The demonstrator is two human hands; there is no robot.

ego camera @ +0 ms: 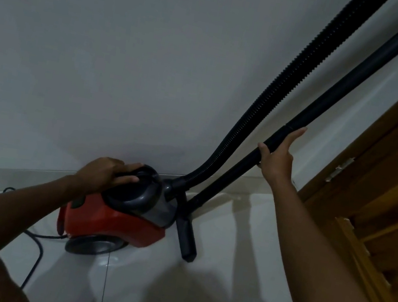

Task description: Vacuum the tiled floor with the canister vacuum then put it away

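fingers of the left hand (106,171) curl over the dark carry handle on top of the canister vacuum (117,213), holding it; those of the right hand (278,156) lie nearly straight along the black wand (314,110) with the thumb hooked round its near side, a loose hold rather than a tight grip. largest first: the white wall (103,54) fills the upper view and meets the tiled floor (206,298) at a pale skirting line; a wooden door frame (386,184) stands at the right. the red canister sits on the floor close against the wall, directly under the left hand. the wand's long axis runs steeply up and to the right, leaning along the wall, its floor nozzle (186,239) resting on the tiles just beside the canister's front. the ribbed hose (283,86) rises beside the wand, roughly parallel to it. a power cord (38,250) trails from the canister's rear across the tiles. judged from this layout, the vacuum is being parked; the right hand alone governs whether the wand rests stable.
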